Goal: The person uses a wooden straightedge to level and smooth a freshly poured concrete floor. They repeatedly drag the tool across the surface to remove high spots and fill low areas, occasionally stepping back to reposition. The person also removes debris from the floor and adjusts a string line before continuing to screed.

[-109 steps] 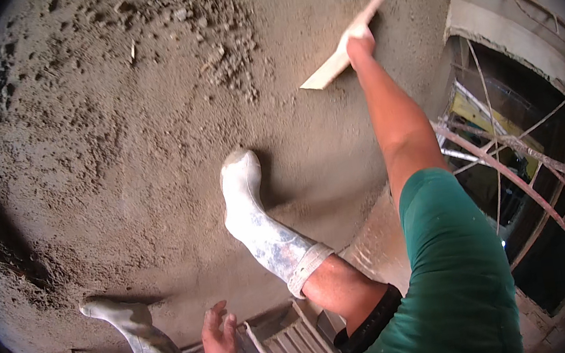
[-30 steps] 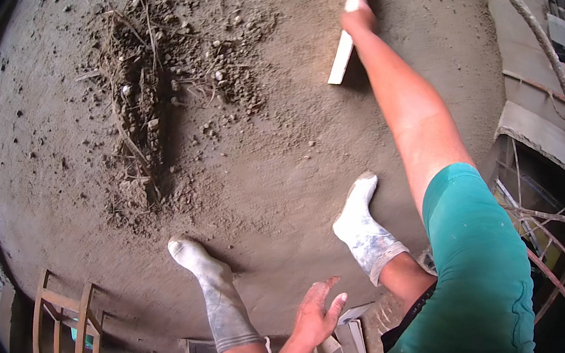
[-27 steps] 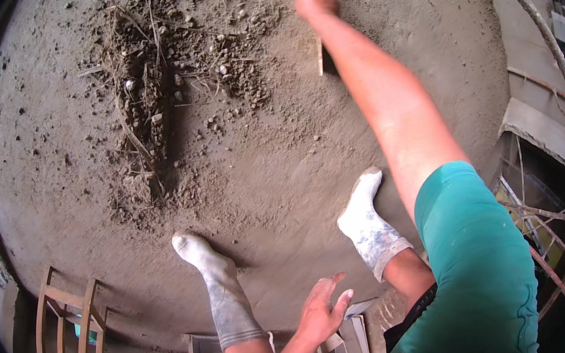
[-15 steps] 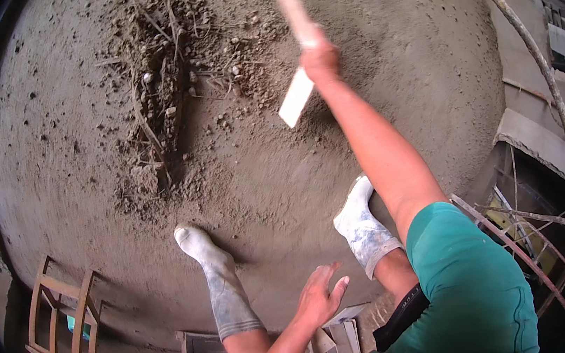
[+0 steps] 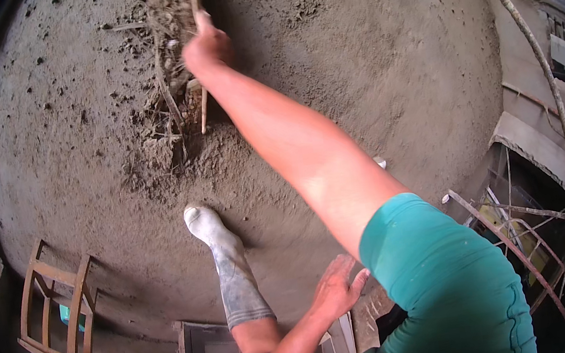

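Note:
My right hand [image 5: 209,48] reaches far forward, closed around a long, pale wooden board [image 5: 204,108]. The board is turned nearly edge-on and stands against the right side of a ridge of loose soil, pebbles and twigs [image 5: 163,138]. Its far end runs out of the top of the view. Low in front of my body, my left hand [image 5: 337,288] is empty, its fingers stretched out and apart. It hangs near my right upper arm, touching nothing that I can make out.
Brown, gritty ground [image 5: 367,60] spreads around the ridge. My left foot wears a pale, muddy boot [image 5: 205,225]. A wooden chair [image 5: 56,314] lies at the lower left. Rusty metal frames [image 5: 518,253] and a hanging hose or cable [image 5: 535,50] are on the right.
My right hand has swung left and forward, bringing the board from bare ground to the ridge, where more debris is now gathered along it. My left hand has shifted slightly right.

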Available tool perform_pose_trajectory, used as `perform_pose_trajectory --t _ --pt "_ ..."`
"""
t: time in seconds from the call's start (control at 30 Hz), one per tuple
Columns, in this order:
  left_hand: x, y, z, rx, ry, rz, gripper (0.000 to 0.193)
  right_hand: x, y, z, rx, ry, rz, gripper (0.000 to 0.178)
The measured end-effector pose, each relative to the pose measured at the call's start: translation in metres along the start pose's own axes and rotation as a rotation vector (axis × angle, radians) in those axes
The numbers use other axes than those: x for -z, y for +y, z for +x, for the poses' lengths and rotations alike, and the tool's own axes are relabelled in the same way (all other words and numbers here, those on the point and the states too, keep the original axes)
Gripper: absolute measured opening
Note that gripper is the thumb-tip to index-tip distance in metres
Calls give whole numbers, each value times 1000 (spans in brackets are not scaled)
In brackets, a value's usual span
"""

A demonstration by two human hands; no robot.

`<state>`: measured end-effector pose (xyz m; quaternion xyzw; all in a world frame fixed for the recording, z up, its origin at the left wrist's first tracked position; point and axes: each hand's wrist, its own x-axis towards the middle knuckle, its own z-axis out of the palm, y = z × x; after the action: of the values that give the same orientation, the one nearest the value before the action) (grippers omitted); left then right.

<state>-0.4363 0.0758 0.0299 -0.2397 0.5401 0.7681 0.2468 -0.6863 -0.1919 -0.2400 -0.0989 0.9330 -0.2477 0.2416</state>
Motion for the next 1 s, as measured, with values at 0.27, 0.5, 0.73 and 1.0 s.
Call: perform_pose_trajectory --t 0.27,0.5,0.73,1.0 --pt "28 9 -7 29 96 -110 43 55 22 -49 -15 -55 165 50" --pt "21 -7 -26 32 -68 132 49 105 268 -134 -104 394 -202 65" --pt "29 -35 -32 114 -465 89 54 -57 18 -150 -411 52 -82 66" --pt "55 -14 -59 100 -269 148 52 -99 -108 -69 -22 104 225 58"
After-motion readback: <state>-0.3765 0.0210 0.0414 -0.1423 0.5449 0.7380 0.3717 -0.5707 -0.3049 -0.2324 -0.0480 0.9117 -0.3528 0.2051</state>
